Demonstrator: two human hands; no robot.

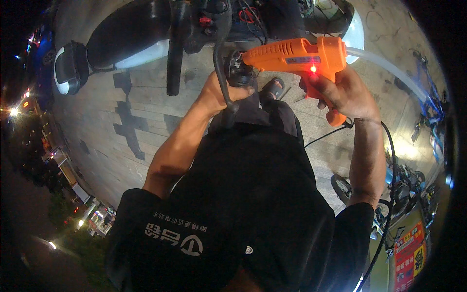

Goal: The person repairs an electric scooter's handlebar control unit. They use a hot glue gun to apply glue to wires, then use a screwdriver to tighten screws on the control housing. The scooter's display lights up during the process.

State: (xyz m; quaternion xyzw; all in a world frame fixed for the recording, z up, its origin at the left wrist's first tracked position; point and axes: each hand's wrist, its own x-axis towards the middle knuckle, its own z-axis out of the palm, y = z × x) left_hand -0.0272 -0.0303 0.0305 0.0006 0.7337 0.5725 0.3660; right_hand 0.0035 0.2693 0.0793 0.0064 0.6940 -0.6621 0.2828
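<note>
Above the paved ground, the right hand (346, 93) grips an orange glue gun (296, 57) with closed fingers; the left hand (220, 92) holds the black brake lever (220, 68).

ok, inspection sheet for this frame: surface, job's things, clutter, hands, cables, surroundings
surface: paved ground, lit patchily at night.
job's things: orange glue gun, red light on, clear glue stick out the back, nozzle at the scooter handlebar part.
clutter: nothing seen.
hands: right hand grips the gun's handle; left hand holds the handlebar part by the brake lever.
cables: black cord drops from the gun past the right arm.
surroundings: scooter mirror to the left, parked bikes to the right, street lights at far left.
</note>
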